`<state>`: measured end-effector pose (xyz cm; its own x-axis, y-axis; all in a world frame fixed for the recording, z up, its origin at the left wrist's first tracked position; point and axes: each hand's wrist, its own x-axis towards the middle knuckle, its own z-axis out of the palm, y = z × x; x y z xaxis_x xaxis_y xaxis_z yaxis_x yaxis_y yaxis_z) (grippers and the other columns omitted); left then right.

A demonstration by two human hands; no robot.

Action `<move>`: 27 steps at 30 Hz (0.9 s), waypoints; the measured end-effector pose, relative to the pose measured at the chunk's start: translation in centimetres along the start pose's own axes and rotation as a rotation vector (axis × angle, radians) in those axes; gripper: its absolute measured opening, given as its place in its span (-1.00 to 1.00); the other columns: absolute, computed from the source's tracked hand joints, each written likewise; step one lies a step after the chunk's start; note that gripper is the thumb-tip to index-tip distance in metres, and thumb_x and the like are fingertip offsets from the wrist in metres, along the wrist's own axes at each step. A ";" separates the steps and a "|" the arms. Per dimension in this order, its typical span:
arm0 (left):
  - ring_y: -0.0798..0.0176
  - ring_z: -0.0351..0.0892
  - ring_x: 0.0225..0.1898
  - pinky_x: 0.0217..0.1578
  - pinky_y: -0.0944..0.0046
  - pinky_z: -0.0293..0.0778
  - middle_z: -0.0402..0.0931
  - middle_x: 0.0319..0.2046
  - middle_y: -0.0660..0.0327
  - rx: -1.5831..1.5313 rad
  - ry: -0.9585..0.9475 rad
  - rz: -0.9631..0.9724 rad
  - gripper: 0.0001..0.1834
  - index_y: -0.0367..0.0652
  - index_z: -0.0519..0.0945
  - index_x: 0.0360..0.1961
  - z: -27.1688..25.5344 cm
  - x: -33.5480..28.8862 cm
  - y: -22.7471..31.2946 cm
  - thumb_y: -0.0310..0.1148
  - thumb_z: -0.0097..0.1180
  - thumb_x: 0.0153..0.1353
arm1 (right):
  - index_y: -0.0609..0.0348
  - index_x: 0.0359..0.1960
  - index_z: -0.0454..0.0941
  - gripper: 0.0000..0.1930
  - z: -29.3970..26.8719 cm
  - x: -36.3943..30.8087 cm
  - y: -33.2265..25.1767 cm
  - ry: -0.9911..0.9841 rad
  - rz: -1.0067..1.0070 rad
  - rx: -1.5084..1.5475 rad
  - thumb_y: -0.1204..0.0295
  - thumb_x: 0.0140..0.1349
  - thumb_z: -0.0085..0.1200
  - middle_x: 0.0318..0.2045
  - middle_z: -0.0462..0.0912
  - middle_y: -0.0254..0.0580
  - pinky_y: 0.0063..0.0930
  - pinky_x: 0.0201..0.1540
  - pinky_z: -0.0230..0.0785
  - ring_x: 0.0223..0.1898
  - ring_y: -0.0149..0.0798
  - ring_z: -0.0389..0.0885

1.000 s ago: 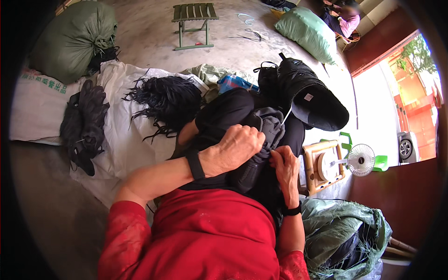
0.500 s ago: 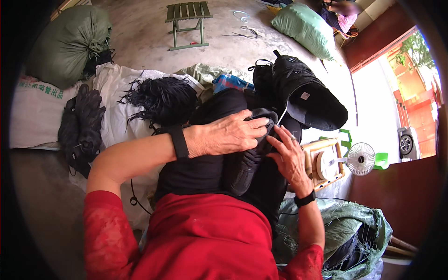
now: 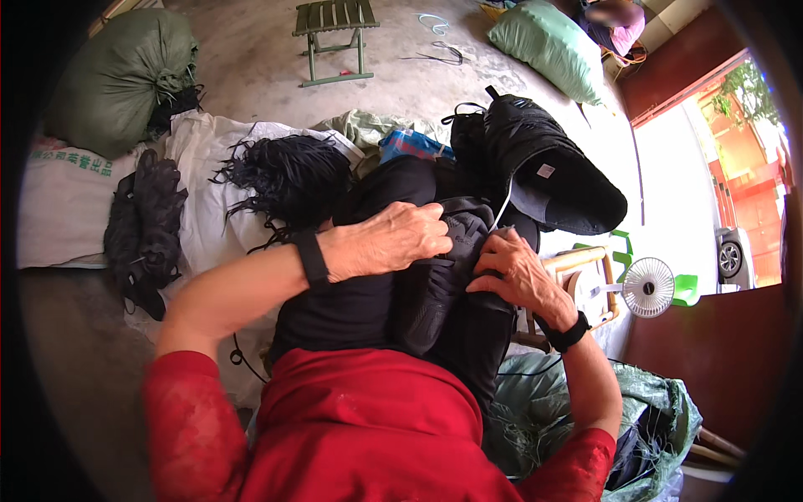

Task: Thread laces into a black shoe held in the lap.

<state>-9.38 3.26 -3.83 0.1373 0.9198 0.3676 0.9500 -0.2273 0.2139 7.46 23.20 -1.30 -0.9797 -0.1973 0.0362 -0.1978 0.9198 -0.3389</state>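
Note:
A black shoe upper [image 3: 443, 268] lies on my lap over black trousers. My left hand [image 3: 393, 238] grips its top edge, fingers curled over the collar. My right hand [image 3: 514, 272] holds the shoe's right side and pinches a thin white lace or thread [image 3: 502, 205] that runs up from it. Both wrists wear black bands. A pile of finished black shoes [image 3: 535, 163] rests beyond my knees, just above both hands.
A bundle of black laces [image 3: 288, 171] and dark pieces [image 3: 142, 230] lie on white sacks [image 3: 58, 201] at left. A green stool [image 3: 335, 29], green sacks [image 3: 117, 71], a small white fan [image 3: 648, 287], a wooden stool [image 3: 577, 276] and netting-covered sacks [image 3: 644, 418] surround me.
My left hand slid from the shoe's middle up to its top edge. My right hand moved up along the shoe's side, holding the white lace. The shoe tilted on my lap.

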 end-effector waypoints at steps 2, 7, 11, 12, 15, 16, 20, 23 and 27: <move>0.15 0.45 -0.29 -0.33 0.21 0.47 0.38 -0.51 0.26 0.064 0.019 -0.036 -0.89 -0.11 0.47 -0.47 0.2 0.2 0.5 -0.48 0.16 -0.04 | 0.08 -0.44 0.65 -0.79 0.3 0.0 0.1 -0.036 -0.004 0.033 0.24 0.01 0.32 -0.31 0.51 -0.27 -0.31 -0.20 0.34 -0.15 -0.12 0.41; 0.12 0.51 -0.26 -0.25 0.12 0.45 0.52 -0.48 0.23 -0.296 0.099 -0.166 -0.88 -0.13 0.57 -0.46 -0.5 -0.2 0.6 -0.39 0.25 -0.03 | 0.23 -0.45 0.63 -0.79 1.3 -0.1 0.2 0.145 0.337 0.628 0.32 0.19 0.16 -0.51 0.55 -0.26 -0.41 -0.24 0.34 -0.35 -0.25 0.54; 0.24 0.51 -0.18 -0.12 0.12 0.32 0.54 -0.34 0.32 -0.285 0.048 -0.217 -0.85 -0.06 0.62 -0.32 -0.6 0.0 1.8 -0.30 0.21 0.07 | 0.21 -0.25 0.53 -0.67 2.4 -0.3 0.9 0.688 0.636 1.239 0.16 0.40 -0.02 -0.58 0.52 -0.37 -0.65 -0.22 0.35 -0.45 -0.53 0.50; 0.28 0.51 -0.17 -0.09 0.14 0.27 0.54 -0.30 0.34 -0.096 0.088 -0.178 -0.87 -0.03 0.62 -0.33 -0.2 0.4 2.5 -0.31 0.20 0.08 | 0.23 -0.24 0.52 -0.66 2.8 -0.6 1.1 0.673 0.621 1.189 0.15 0.41 -0.03 -0.57 0.54 -0.36 -0.63 -0.21 0.34 -0.47 -0.53 0.47; 0.28 0.44 -0.06 -0.02 0.06 0.21 0.51 -0.25 0.38 0.093 0.130 -0.064 -0.91 0.00 0.62 -0.39 1.5 1.3 4.3 -0.31 0.19 0.05 | 0.22 -0.22 0.53 -0.69 3.6 -1.7 1.6 0.627 0.491 1.155 0.19 0.41 -0.03 -0.51 0.60 -0.33 -0.62 -0.18 0.34 -0.42 -0.53 0.50; 0.27 0.43 -0.05 0.02 0.02 0.21 0.50 -0.25 0.39 0.140 0.110 -0.046 -0.90 -0.01 0.62 -0.40 2.0 1.6 4.5 -0.31 0.20 0.03 | 0.23 -0.22 0.54 -0.72 3.8 -2.0 1.7 0.614 0.504 1.147 0.23 0.40 0.01 -0.47 0.63 -0.31 -0.61 -0.15 0.35 -0.39 -0.53 0.52; 0.26 0.44 -0.06 0.14 -0.02 0.16 0.51 -0.27 0.38 -0.013 0.116 -0.052 -0.89 -0.03 0.62 -0.41 3.3 1.9 3.7 -0.29 0.23 0.03 | 0.25 -0.21 0.57 -0.79 3.4 -1.9 0.9 0.580 0.454 1.163 0.33 0.33 0.11 -0.41 0.67 -0.29 -0.60 -0.08 0.36 -0.31 -0.50 0.57; 0.29 0.47 -0.07 0.26 -0.03 0.06 0.53 -0.34 0.39 -0.377 0.226 -0.218 -0.86 -0.02 0.62 -0.37 3.5 1.7 3.0 -0.27 0.28 0.04 | 0.22 -0.20 0.59 -0.81 2.5 -0.8 -0.3 0.665 0.525 1.174 0.35 0.30 0.14 -0.39 0.66 -0.30 -0.60 -0.08 0.40 -0.28 -0.49 0.59; 0.29 0.48 -0.18 0.23 -0.09 0.06 0.51 -0.45 0.36 -0.433 0.225 -0.284 -0.78 -0.01 0.61 -0.44 3.6 2.2 3.5 -0.21 0.37 -0.07 | 0.20 -0.25 0.57 -0.83 1.1 -0.8 0.6 0.766 0.514 1.095 0.34 0.34 0.09 -0.35 0.67 -0.28 -0.57 -0.13 0.47 -0.28 -0.49 0.59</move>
<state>-4.73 5.65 -5.57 -0.2153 0.8840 0.4150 0.7330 -0.1345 0.6668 8.14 23.56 -2.58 -0.7795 0.6237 0.0590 -0.0421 0.0417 -0.9982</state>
